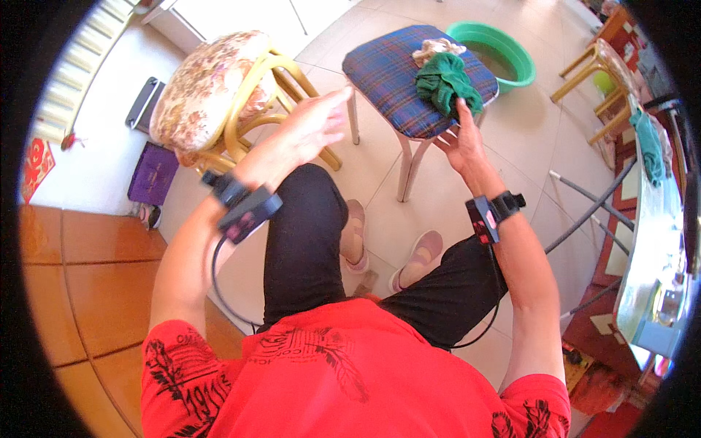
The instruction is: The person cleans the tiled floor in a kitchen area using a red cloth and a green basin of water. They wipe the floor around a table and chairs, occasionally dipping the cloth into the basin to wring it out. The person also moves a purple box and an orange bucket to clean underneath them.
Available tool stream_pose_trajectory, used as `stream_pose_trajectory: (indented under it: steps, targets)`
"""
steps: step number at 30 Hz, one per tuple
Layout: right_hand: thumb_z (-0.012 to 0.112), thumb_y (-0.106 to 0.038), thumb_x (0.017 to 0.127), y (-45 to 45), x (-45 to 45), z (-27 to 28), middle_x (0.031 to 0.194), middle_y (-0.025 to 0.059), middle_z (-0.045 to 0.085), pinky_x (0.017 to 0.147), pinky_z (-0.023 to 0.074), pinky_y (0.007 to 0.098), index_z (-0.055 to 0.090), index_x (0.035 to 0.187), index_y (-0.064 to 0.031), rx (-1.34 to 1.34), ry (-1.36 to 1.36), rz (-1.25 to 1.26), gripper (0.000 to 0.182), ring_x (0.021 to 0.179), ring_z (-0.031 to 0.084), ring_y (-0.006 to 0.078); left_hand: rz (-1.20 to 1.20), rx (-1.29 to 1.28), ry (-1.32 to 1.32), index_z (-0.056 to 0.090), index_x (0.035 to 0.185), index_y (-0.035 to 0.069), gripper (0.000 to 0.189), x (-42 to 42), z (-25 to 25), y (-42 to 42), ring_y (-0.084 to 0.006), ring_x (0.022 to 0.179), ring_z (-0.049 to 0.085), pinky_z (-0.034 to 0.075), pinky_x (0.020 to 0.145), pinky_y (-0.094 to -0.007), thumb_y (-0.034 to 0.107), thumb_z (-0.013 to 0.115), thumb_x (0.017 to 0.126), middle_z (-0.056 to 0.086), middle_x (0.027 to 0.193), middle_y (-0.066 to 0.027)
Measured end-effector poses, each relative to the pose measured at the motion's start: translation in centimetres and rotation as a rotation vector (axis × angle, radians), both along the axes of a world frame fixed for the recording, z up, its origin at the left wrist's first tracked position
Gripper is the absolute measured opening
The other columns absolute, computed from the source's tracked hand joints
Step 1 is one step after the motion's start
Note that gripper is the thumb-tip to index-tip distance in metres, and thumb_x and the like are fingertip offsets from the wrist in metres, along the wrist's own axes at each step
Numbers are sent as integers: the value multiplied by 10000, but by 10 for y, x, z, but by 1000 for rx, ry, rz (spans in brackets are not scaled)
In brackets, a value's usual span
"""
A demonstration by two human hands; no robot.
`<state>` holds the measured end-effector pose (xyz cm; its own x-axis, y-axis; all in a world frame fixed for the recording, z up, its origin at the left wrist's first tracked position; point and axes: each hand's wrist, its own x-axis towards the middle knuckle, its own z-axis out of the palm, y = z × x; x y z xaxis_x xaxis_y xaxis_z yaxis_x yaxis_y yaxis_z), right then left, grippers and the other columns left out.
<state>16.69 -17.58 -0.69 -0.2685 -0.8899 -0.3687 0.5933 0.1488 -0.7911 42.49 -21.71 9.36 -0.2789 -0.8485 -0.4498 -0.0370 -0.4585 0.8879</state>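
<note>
A crumpled green cloth (446, 82) lies on the plaid seat of a metal-legged stool (383, 76), against a bunched whitish cloth (438, 50). My right hand (465, 139) is at the seat's near right corner, its thumb at the lower edge of the green cloth and its fingers spread by the seat's rim; whether it grips anything is unclear. Slightly blurred, my left hand (317, 126) is held in the air left of the stool, fingers apart and nothing in it. A green plastic basin (526, 65) with murky liquid stands on the floor behind the stool.
A floral-cushioned chair (205, 93) with a yellow frame stands close on the left, near my left forearm. Purple bag (153, 174) by the wall. At right are another yellow-framed chair (583, 82), crossed dark metal legs (597, 205) and a long board (651, 235) with cloths on it.
</note>
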Motion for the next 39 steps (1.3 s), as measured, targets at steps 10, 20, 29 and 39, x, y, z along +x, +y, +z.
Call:
stream_pose_trajectory:
  steps: [10,20,29,39]
  targets:
    - [680,-160,810,-60,-7,-40,1239,69,577,1041,386,456,499,1252,-98,-344,-445,-17,482,1151,532,251,91,192,531,419,1313,85,657,-75,-96,-71,-311,1220,420,332,1030,-560,249,766,779,467,1306,-97]
    - [646,-157,846,-155,35,-40,1137,14,624,934,449,395,571,1147,-114,-477,-418,7,313,1071,568,192,113,-60,672,338,1378,33,673,-52,-123,-167,-297,1253,439,355,1058,-496,353,645,870,440,1385,-133]
    - [680,-421,829,-153,37,-29,1287,80,441,984,375,501,400,1327,-131,-213,-216,219,642,1143,460,275,287,-286,163,396,1292,47,678,-24,-112,-177,-226,1094,522,450,831,-424,515,611,850,522,1245,-100]
    - [620,-377,880,-54,-88,-38,1272,228,464,932,478,453,420,1266,8,213,40,194,581,1131,527,328,67,-390,-136,288,1420,24,780,-10,-80,-100,-236,1290,383,266,1047,-480,350,686,834,408,1390,-109]
